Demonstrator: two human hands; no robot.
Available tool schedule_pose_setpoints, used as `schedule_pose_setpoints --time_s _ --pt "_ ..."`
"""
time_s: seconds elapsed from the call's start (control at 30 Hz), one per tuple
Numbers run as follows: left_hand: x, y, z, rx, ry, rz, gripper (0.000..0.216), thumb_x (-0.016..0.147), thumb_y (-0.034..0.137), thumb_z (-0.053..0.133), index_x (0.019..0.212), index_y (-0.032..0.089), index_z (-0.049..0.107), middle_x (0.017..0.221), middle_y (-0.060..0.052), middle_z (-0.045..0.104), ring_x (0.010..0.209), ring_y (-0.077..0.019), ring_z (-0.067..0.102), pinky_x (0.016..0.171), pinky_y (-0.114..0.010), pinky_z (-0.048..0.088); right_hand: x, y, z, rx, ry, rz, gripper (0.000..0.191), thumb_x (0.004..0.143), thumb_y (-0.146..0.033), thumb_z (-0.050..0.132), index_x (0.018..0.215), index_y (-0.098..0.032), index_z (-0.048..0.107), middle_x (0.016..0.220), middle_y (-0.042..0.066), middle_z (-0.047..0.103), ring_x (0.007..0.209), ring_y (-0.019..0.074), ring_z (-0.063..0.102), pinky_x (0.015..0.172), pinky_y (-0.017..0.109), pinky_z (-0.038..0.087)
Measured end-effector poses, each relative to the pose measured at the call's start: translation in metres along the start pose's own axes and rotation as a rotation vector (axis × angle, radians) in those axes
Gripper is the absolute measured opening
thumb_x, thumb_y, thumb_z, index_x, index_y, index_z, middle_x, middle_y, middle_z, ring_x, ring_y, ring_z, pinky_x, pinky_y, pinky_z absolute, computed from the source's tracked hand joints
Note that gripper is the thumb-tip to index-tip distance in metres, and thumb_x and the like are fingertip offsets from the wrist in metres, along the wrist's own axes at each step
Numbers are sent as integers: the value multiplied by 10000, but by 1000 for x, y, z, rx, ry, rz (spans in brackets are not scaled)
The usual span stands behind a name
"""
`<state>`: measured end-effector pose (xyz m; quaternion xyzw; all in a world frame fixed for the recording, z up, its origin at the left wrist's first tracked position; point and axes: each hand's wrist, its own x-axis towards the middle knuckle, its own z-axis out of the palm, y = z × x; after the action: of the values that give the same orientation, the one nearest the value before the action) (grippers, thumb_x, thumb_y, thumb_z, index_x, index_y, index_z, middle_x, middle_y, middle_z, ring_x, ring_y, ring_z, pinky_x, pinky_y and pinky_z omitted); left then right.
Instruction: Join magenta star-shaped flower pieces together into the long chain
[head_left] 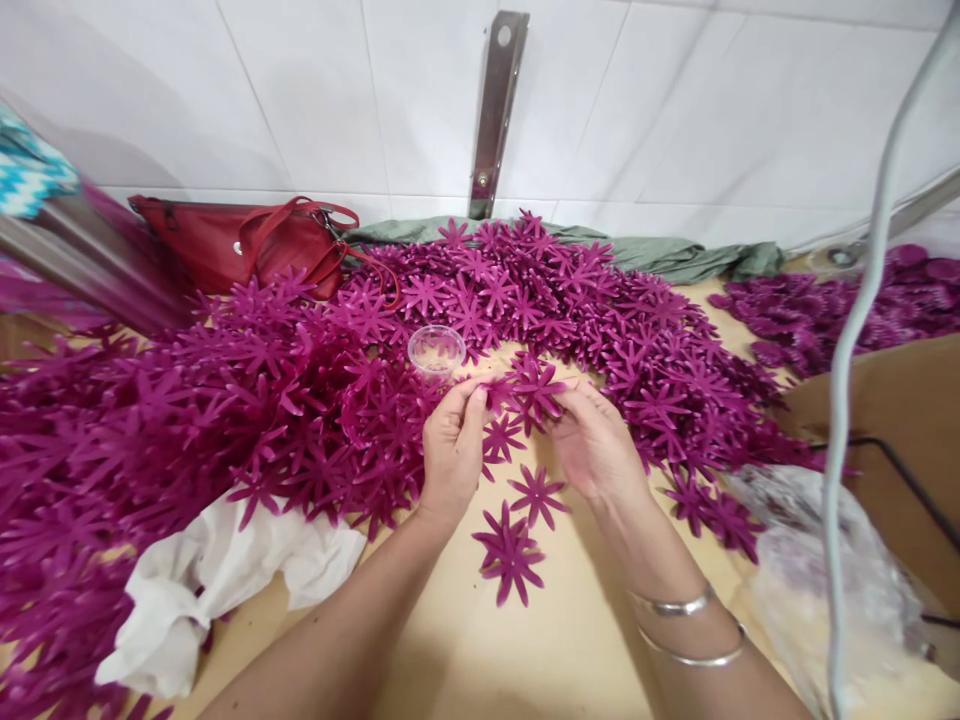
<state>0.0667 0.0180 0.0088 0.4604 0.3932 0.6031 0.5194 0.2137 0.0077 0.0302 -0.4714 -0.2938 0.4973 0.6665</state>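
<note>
Head view: huge heap of magenta star flowers [225, 420] wraps round the table [465, 640], way too many to count. One red bag [240, 240] behind, one white cloth [217, 580], one clear cup [436, 350]. Left hand [450, 450] and right hand [592, 440] pinch one flower [534, 392] between them, roughly flat, petals pointing every way.

white tiled wall [675, 110] behind a tan worktable [480, 640]

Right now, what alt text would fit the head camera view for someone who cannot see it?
Two bare hands, left hand and right hand, pinch magenta star-shaped flower pieces over a tan table, ringed by a large heap of the same pieces. A clear cup, red bag and white cloth lie nearby.
</note>
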Motion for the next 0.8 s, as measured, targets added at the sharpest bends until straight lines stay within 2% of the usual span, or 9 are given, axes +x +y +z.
schedule_pose_setpoints --time_s 0.13,0.27,0.4,0.53,0.67,0.73,0.8 --pt "2 -1 1 -139 76 -84 254 928 413 713 1051 191 729 1020 -26 728 906 -146 723 910 -335 640 5 0 -6 83 118 -110 229 730 -359 852 752 -258 647 803 -42 689 772 152 637 779 310 543" --pt "4 -3 3 -249 87 -153 282 862 437 782 893 178 674 808 38 619 779 -101 689 877 -311 651 8 -2 -12 25 70 -130 239 733 -307 837 753 -254 605 822 -40 692 788 155 658 786 320 553" --pt "4 -3 4 -329 71 -219 308 822 419 824 970 182 693 794 40 637 767 -105 708 882 -314 646 7 1 -13 35 52 -81 216 732 -255 833 861 -261 660 899 -36 721 804 144 666 776 310 558" --pt "5 -1 3 -394 88 -261 366 817 418 834 1057 184 687 847 24 690 778 -109 721 877 -318 637 9 2 -13 90 -20 65 186 792 -261 806 958 -262 722 958 -19 727 780 136 652 716 291 575" --pt "6 -1 4 -328 84 -222 343 801 413 848 991 174 693 894 8 721 749 -95 694 780 -255 606 8 -2 -10 128 -70 158 157 872 -383 758 979 -270 736 926 -12 730 763 147 661 726 304 599" --pt "5 -1 4 -255 91 -169 308 790 386 852 936 173 684 828 19 707 695 -90 666 709 -224 564 6 -3 -8 101 -89 159 220 840 -417 803 996 -277 737 991 -10 742 842 158 686 777 314 605" --pt "3 -1 3 -162 84 -104 252 833 373 804 895 182 651 763 31 662 644 -90 619 655 -219 513 4 -4 -7 36 -99 130 311 755 -367 883 1013 -287 729 980 -21 732 864 158 685 796 307 600"
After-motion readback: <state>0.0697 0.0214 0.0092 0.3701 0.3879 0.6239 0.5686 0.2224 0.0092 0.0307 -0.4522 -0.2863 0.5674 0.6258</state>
